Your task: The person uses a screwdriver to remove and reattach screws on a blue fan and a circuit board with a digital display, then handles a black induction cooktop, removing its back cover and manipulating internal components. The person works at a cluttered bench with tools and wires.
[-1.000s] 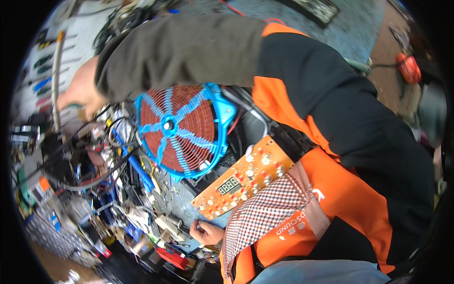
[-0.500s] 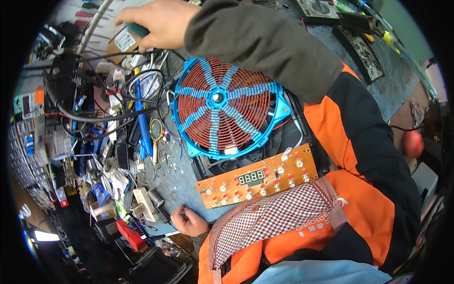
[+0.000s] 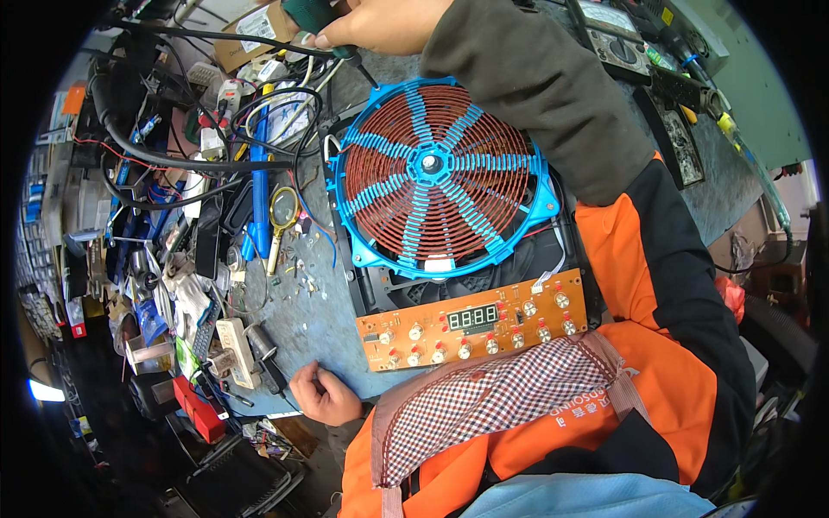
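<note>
Fingers [image 3: 304,382] curled, my left hand [image 3: 326,395] rests, seemingly empty, near the tabletop's [image 3: 302,321] edge; beyond the circuit board [image 3: 473,321] lies the coil [image 3: 430,162]. At its far-left rim, my right grip [image 3: 389,24] holds the screwdriver [image 3: 313,13]; I'd align it squarely.

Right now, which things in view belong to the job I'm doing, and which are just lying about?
Likely in the job:
- screwdriver, in your right hand
- coil
- circuit board

Apparently just lying about:
- magnifier
- multimeter
- cardboard box
</note>
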Action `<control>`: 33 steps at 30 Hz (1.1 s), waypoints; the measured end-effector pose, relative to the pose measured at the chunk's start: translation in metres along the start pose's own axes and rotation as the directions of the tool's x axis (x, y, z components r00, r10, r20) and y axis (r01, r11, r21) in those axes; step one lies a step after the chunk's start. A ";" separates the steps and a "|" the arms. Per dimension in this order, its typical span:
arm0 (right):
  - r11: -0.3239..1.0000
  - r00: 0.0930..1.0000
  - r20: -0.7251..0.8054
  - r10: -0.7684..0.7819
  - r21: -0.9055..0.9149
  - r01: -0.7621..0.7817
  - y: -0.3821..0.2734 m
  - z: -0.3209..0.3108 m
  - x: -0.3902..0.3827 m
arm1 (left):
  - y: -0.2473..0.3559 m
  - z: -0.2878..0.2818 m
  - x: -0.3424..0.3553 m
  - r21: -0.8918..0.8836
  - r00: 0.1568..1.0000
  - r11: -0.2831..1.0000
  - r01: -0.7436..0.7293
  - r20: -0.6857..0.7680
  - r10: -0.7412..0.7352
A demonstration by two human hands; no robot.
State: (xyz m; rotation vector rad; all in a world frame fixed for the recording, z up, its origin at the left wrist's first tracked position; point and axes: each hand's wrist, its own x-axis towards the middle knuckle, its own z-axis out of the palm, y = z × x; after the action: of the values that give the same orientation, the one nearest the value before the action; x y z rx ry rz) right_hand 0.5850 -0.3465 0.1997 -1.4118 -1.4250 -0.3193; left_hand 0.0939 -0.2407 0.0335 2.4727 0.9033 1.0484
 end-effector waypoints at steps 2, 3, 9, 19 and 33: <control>0.929 0.964 -0.217 -0.153 -0.364 0.065 0.005 0.010 -0.008 | 0.000 0.000 0.000 0.002 1.000 1.000 0.002 0.004 -0.002; 0.928 0.966 -0.226 -0.123 -0.371 0.032 -0.001 0.010 -0.013 | -0.001 -0.001 0.000 0.005 1.000 1.000 0.003 0.005 -0.003; 0.984 0.990 0.034 0.136 -0.117 -0.132 -0.013 0.000 -0.005 | -0.001 0.000 -0.004 -0.011 0.998 0.998 0.066 -0.001 -0.066; 0.877 0.995 -0.083 -0.062 -0.480 0.015 -0.015 0.012 -0.008 | 0.004 0.001 0.002 -0.004 0.997 0.998 0.058 -0.045 -0.058; 0.926 0.969 0.058 0.240 0.284 -0.247 -0.003 0.019 -0.011 | 0.008 -0.007 -0.006 -0.053 0.985 0.990 0.134 -0.100 -0.139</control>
State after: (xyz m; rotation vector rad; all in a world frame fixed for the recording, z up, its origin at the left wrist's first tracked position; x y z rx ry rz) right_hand 0.5706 -0.3384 0.1848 -1.3326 -1.2383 0.0649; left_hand 0.0894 -0.2505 0.0390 2.3008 1.0507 1.1453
